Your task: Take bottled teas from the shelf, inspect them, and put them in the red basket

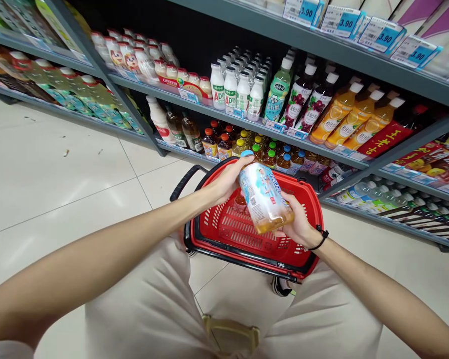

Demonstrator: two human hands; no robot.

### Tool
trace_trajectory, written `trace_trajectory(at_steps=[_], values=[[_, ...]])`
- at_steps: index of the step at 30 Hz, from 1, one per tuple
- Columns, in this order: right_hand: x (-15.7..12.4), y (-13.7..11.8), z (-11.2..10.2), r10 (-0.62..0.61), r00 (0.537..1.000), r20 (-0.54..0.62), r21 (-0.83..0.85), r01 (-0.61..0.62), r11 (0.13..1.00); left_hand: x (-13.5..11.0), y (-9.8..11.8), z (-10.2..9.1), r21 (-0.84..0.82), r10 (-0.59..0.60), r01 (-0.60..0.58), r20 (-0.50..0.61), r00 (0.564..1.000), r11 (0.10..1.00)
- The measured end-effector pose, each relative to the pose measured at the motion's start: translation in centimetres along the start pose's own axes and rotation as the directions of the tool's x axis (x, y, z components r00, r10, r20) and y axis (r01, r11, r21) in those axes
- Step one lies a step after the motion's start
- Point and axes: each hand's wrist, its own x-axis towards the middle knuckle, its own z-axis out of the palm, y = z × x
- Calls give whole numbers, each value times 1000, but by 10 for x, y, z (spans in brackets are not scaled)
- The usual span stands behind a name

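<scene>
A blue-capped drink bottle (264, 194) with a pale blue and white label and amber liquid is tilted between my two hands, above a red shopping basket (232, 232). My left hand (230, 177) grips it near the cap. Lower down, my right hand (297, 222) wraps round the side near its base, a black band on the wrist. Part of another bottle (240, 202) shows inside the basket, mostly hidden behind the held one. The basket's black handle (189, 182) sticks out at its left.
Ahead stands a grey shelf unit (194, 102) with white milk-drink bottles (243, 92), orange juice bottles (353, 119) and small coloured-cap bottles (224, 144). Price tags line the upper shelf edge (340, 22). Tiled floor (78, 184) spreads at the left. A tan stool-like frame (232, 331) shows between my legs.
</scene>
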Motion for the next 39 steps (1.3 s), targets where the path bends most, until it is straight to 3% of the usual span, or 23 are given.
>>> trace_trajectory(at_steps=[5, 10, 17, 22, 26, 28, 32, 36, 39], values=[[-2, -8, -4, 51, 967, 248, -2, -52, 999, -3, 7, 4, -66, -3, 1, -23, 1000, 998], [0, -5, -10, 13, 951, 308, 15, -19, 1000, -8, 11, 7, 9, 39, -39, -41, 998, 999], [3, -4, -10, -23, 968, 250, 64, 8, 998, -6, 16, 4, 24, 29, -27, -70, 997, 999], [3, -5, 3, -134, 982, 130, 84, 124, 989, 5, 27, 2, -60, 80, -89, -127, 989, 994], [7, -5, 4, -252, 963, 97, -52, 258, 965, 10, 34, -1, -121, 75, -88, -107, 991, 989], [10, -6, -2, -345, 935, 78, -196, 354, 914, 11, 34, -5, -123, 66, -78, -100, 993, 989], [11, -7, -15, -491, 864, 111, -489, 478, 730, 10, 29, -10, -121, 21, -36, -124, 992, 992], [1, -2, -16, -523, 840, 147, -747, 441, 497, 5, 22, -9, -122, -7, -14, -170, 985, 992], [-5, 3, -14, -501, 850, 166, -862, 372, 345, 0, 19, -4, -70, -10, -7, -237, 971, 998]])
